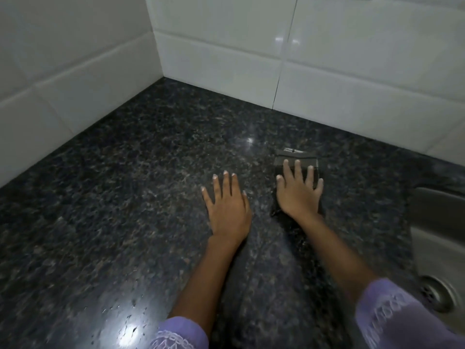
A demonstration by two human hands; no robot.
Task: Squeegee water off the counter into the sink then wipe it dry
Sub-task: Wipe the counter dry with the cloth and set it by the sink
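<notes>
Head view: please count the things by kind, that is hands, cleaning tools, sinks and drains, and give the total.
Hands: 2, the left hand flat on the counter, the right hand pressing on the tool
Cleaning tools: 1, a dark pad
Sinks: 1, the sink
Drains: 1, the drain
Total: 5

Dark speckled granite counter (125, 197) under the left hand (227, 205), a dark grey cloth (297, 159) beneath the right hand (298, 191), white glossy tiles (352, 59) beyond both, lilac embroidered sleeves (392, 321) behind them, grey steel sink (432, 243) right of them.
</notes>
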